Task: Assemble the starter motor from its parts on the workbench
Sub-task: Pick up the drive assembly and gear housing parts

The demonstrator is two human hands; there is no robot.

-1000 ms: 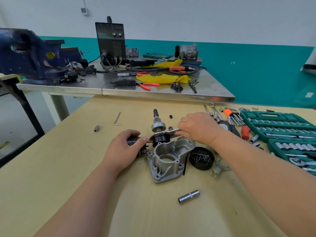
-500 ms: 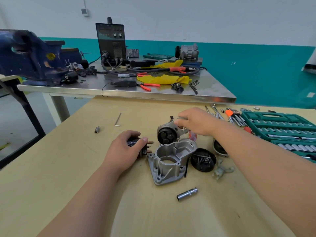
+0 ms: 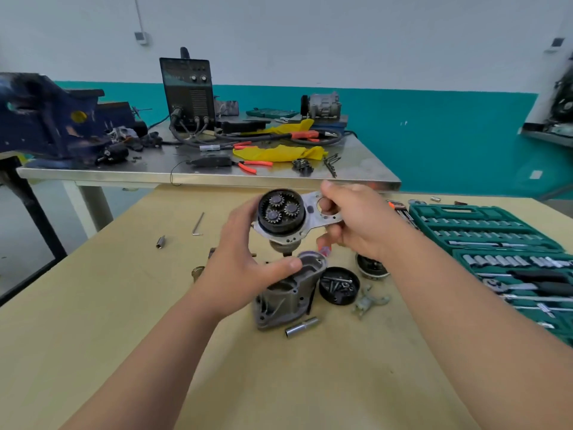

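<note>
The gear assembly (image 3: 281,212), three small gears showing in its black ring, is held just above the housing (image 3: 288,299) on the bench (image 3: 124,305). The right hand (image 3: 356,221) pinches its metal plate (image 3: 313,200). The left hand (image 3: 242,268) curls round its left side, thumb seemingly touching the housing.

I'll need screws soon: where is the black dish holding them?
Head view, right of centre on the wooden bench: the black dish sits just right of the aluminium housing.
</note>
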